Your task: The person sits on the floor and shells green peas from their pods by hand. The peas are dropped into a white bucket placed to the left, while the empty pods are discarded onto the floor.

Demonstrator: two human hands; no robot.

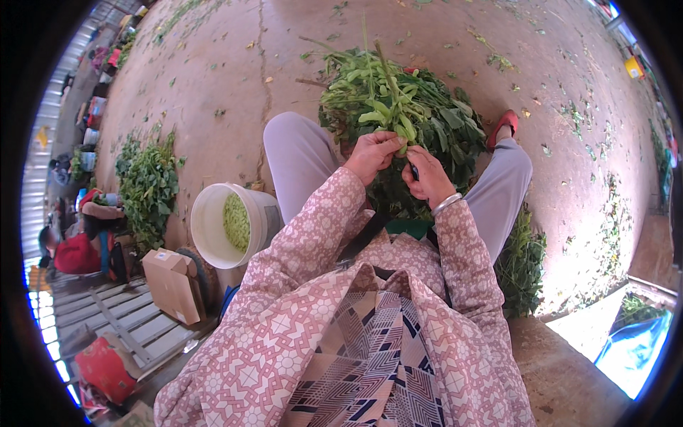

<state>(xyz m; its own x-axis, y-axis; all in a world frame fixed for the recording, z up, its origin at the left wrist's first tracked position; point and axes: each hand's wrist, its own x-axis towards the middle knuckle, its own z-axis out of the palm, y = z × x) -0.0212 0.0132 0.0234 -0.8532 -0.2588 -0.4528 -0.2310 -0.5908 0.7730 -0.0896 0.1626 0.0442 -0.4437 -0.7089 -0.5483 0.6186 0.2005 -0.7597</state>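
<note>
My left hand (375, 155) pinches green pods at the lower end of a leafless soybean stalk (392, 88), which points away from me. Close beside it, my right hand (428, 179) is closed around a small black-handled tool (414, 171); its working end is hidden by the fingers. Plump green pods (380, 113) hang along the stalk. Beneath both hands, between my knees, lies a heap of leafy soybean plants (448, 125). To the left of my knee stands a white plastic bucket (205, 235), with shelled green beans (236, 221) inside.
Another pile of plants (149, 187) lies left on the concrete floor (224, 96), and one (520, 267) lies by my right leg. A cardboard box (171, 285) stands behind the bucket. A person in red (77, 253) sits at far left. Leaf scraps litter the floor.
</note>
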